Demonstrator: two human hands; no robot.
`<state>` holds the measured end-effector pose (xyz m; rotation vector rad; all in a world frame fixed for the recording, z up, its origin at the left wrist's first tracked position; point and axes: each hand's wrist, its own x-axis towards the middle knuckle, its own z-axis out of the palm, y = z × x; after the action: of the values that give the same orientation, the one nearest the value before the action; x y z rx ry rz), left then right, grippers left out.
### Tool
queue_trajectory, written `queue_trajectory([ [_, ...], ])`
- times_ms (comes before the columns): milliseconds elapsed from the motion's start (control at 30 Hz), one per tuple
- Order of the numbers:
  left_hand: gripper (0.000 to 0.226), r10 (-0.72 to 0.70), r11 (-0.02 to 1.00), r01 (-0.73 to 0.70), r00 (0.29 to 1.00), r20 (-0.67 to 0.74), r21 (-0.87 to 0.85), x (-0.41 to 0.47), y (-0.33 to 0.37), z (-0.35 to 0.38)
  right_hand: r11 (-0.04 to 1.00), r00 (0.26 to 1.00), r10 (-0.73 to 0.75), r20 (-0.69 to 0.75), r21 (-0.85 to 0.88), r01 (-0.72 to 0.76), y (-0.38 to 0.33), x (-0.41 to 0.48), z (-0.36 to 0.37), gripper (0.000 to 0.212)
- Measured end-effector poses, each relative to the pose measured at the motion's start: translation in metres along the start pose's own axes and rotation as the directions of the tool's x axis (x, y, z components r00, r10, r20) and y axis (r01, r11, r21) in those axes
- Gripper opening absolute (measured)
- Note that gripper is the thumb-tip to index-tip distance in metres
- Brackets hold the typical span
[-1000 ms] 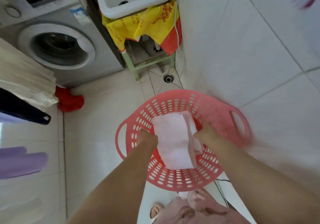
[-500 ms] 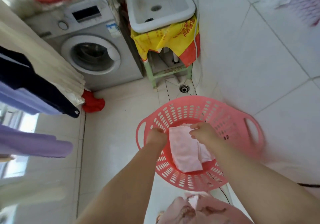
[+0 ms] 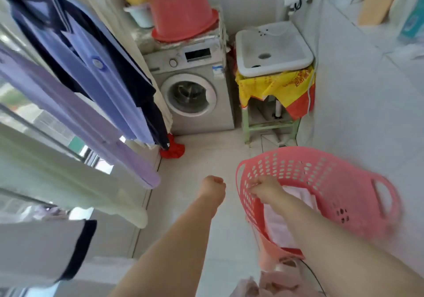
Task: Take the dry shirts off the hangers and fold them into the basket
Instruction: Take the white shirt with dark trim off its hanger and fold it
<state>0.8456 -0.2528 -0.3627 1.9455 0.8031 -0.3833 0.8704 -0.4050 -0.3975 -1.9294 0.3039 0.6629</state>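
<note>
Down my left side hang the shirts on their line: a navy and blue one [image 3: 96,62] highest, a lilac one [image 3: 80,122] below it, then a pale cream one [image 3: 68,177], and nearest me a white one with a dark trim [image 3: 46,251]. The hangers themselves are hidden. Against the far wall stands the washing machine [image 3: 190,95] with an upturned red basin [image 3: 183,14] on top, and the white sink [image 3: 273,49] just beside it over a yellow and red cloth [image 3: 275,85]. The pink basket [image 3: 321,175] sits on the floor to my right, blurred at its far handle. Inside it lies a folded pale pink shirt [image 3: 282,223], partly hidden by my right forearm. My right hand [image 3: 263,187] is at the basket's near left wall, fingers curled against it; whether they grip it I cannot tell. My left hand [image 3: 212,185] is curled into a fist over bare floor, holding nothing, just left of the basket. A red rag [image 3: 172,151] lies by the washing machine's foot.
</note>
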Motion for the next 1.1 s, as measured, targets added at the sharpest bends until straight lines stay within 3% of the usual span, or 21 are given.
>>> queue_trajectory([
  [200, 0.027, 0.074, 0.997, -0.075, 0.995, -0.062, -0.002, -0.021, -0.015, -0.062, 0.992, 0.996, -0.092, 0.023, -0.086, 0.093, -0.042, -0.034, 0.041, 0.030],
  [400, 0.018, 0.168, 0.986, -0.168, 0.982, -0.083, 0.000, -0.047, -0.030, -0.107, 0.983, 0.985, -0.165, -0.039, -0.094, 0.161, -0.071, -0.080, 0.078, 0.016],
  [533, 0.025, 0.262, 0.965, -0.261, 0.963, -0.063, 0.026, -0.069, -0.024, -0.127, 0.966, 0.971, -0.236, -0.050, -0.123, 0.228, -0.089, -0.108, 0.088, 0.017],
  [900, 0.029, 0.414, 0.894, -0.447, 0.851, -0.322, -0.034, -0.147, 0.028, -0.181, 0.832, 0.839, -0.543, -0.030, -0.155, 0.532, -0.170, -0.187, 0.072, 0.019],
  [1100, 0.022, 0.369, 0.893, -0.446, 0.799, -0.474, -0.056, -0.198, 0.025, -0.218, 0.749, 0.768, -0.634, 0.091, -0.173, 0.639, -0.205, -0.224, 0.084, 0.018],
])
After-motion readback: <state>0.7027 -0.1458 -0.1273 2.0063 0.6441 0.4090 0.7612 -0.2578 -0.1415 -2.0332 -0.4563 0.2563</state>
